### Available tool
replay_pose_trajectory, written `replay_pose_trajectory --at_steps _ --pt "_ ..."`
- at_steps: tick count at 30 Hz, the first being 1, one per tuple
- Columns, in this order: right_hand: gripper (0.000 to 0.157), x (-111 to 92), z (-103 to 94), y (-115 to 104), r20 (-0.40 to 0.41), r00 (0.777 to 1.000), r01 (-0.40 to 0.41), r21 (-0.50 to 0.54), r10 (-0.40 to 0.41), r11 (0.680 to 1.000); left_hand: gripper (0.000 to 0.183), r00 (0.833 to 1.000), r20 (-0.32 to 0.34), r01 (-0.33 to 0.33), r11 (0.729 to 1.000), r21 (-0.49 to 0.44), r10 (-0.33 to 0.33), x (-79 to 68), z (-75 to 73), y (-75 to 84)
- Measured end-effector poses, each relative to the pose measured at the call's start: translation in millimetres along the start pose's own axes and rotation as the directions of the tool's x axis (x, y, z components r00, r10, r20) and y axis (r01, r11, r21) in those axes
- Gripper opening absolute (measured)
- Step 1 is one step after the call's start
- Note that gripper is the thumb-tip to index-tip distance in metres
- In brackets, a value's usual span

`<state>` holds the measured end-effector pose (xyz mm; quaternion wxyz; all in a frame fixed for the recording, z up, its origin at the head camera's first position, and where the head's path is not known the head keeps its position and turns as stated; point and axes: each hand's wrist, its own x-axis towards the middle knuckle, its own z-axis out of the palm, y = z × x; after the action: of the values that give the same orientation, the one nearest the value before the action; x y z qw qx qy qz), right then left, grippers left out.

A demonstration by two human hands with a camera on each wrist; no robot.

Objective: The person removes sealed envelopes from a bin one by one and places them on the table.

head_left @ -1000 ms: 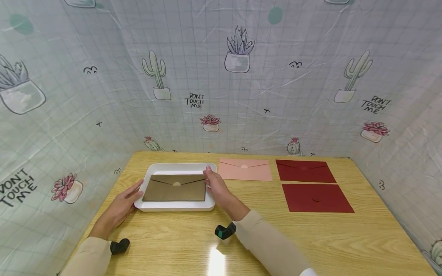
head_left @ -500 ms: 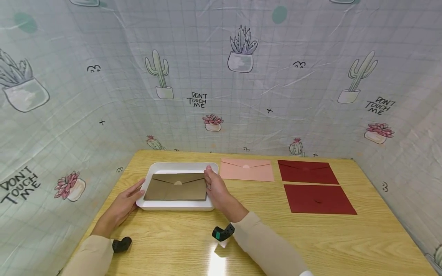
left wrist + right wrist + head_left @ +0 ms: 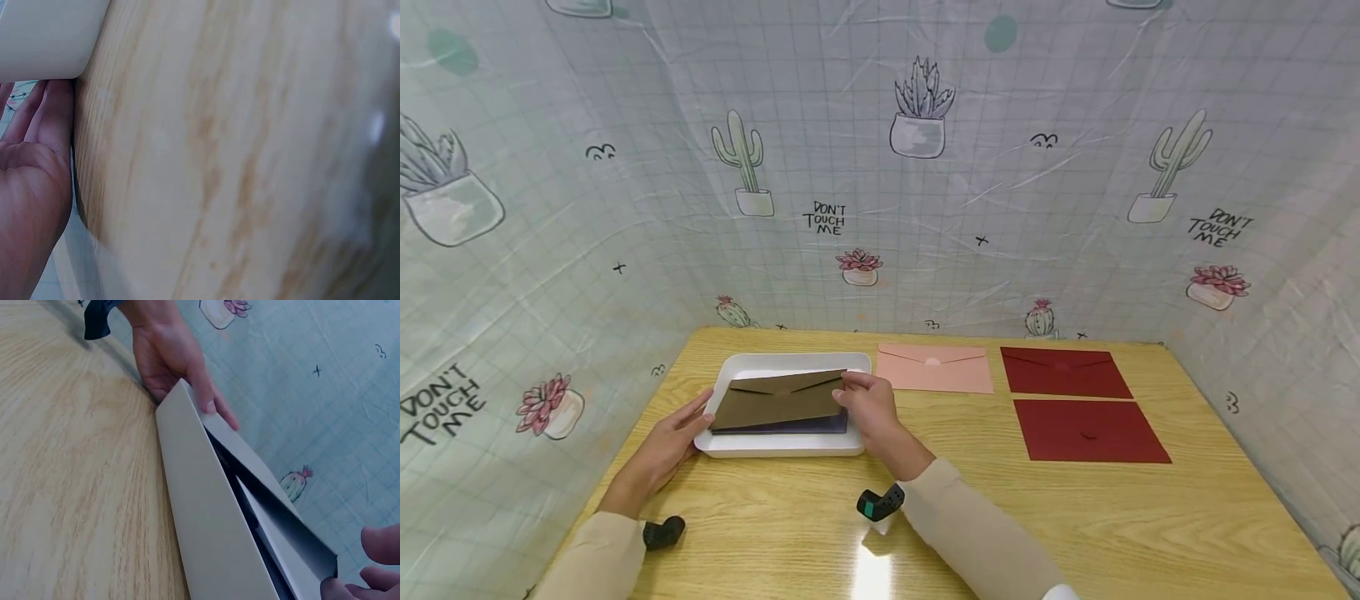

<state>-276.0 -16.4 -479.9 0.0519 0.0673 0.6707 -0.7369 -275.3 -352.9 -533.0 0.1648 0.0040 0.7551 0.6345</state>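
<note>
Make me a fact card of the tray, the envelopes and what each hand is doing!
Tray: white tray on a wooden table
Left hand: holds the tray's left side
Right hand: pinches the brown envelope, right end tilted up
Underneath: flat dark blue item
Outside tray: pink envelope, far red envelope, near red envelope

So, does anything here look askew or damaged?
The brown envelope looks askew: the right hand holds its right end up, so it tilts above a dark item in the white tray. No damage is visible.
</note>
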Motion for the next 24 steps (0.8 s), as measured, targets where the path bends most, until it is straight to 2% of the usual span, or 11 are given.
replay_pose_trajectory --at_steps 7,11,16,24 --pt "0.037 8 1.0 1 -0.100 0.995 0.022 -0.029 -0.024 0.999 0.072 1.000 0.003 0.005 1.000 0.003 -0.005 0.6 0.4 -1.2" --pt "0.031 13 1.9 0 -0.131 0.991 0.027 -0.068 -0.036 0.997 0.070 1.000 -0.003 0.010 1.000 0.006 -0.010 1.0 -0.1 -1.4" --pt "0.027 18 1.7 -4 -0.075 0.997 -0.003 -0.092 -0.004 0.996 0.069 1.000 -0.006 0.016 1.000 0.004 -0.016 1.8 -0.6 -2.2" --pt "0.031 24 -1.3 -10 0.030 0.997 -0.059 -0.155 0.065 0.986 0.070 1.000 0.003 0.001 1.000 0.001 -0.001 1.3 -1.6 -1.4"
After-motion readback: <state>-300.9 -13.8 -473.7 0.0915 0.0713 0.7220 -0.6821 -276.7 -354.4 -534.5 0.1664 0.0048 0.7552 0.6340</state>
